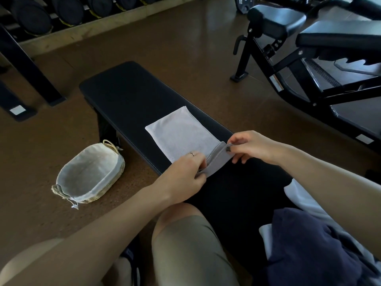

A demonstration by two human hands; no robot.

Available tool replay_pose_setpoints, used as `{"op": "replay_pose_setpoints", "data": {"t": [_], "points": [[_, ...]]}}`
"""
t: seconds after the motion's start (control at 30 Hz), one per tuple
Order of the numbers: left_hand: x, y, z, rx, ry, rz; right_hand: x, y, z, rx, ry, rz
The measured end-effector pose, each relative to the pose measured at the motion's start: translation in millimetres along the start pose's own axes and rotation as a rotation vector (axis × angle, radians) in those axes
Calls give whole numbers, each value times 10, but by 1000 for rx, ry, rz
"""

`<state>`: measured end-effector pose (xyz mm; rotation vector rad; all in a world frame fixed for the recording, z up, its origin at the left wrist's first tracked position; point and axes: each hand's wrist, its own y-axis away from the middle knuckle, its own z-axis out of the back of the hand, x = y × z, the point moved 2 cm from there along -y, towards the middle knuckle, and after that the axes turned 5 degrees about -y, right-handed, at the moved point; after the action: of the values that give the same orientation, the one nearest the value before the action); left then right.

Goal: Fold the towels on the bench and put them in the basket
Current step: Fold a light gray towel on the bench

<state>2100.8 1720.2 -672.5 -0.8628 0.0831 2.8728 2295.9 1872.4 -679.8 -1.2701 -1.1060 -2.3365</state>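
A pale grey towel [181, 134] lies flat along the black padded bench [127, 93], its near end lifted off the pad. My left hand [185, 176] pinches the near left corner of that raised edge. My right hand [253, 146] pinches the near right corner, so the edge is stretched between both hands. A wicker basket [90, 176] with a pale cloth liner sits on the floor left of the bench and holds nothing. More towels, a dark blue one [313, 248] and white ones [303, 199], are heaped at my right side on the bench.
My knees in beige shorts fill the lower part of the view. An adjustable black gym bench [309, 58] stands at the right. A dumbbell rack [61, 11] runs along the back left, with black frame legs [26, 69] on the brown floor.
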Motion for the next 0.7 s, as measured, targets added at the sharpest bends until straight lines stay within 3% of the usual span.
{"op": "replay_pose_setpoints", "data": {"t": [0.2, 0.4, 0.53, 0.7], "points": [[15, 35, -8, 24, 3, 30, -119, 8, -52, -82, -88, 0], [206, -4, 88, -8, 211, 316, -66, -72, -146, -237, -37, 78], [282, -23, 132, -16, 235, 373, 21, -147, -249, -342, 80, 199], [323, -28, 159, -19, 245, 410, 95, -255, -339, -432, 207, 215]]}}
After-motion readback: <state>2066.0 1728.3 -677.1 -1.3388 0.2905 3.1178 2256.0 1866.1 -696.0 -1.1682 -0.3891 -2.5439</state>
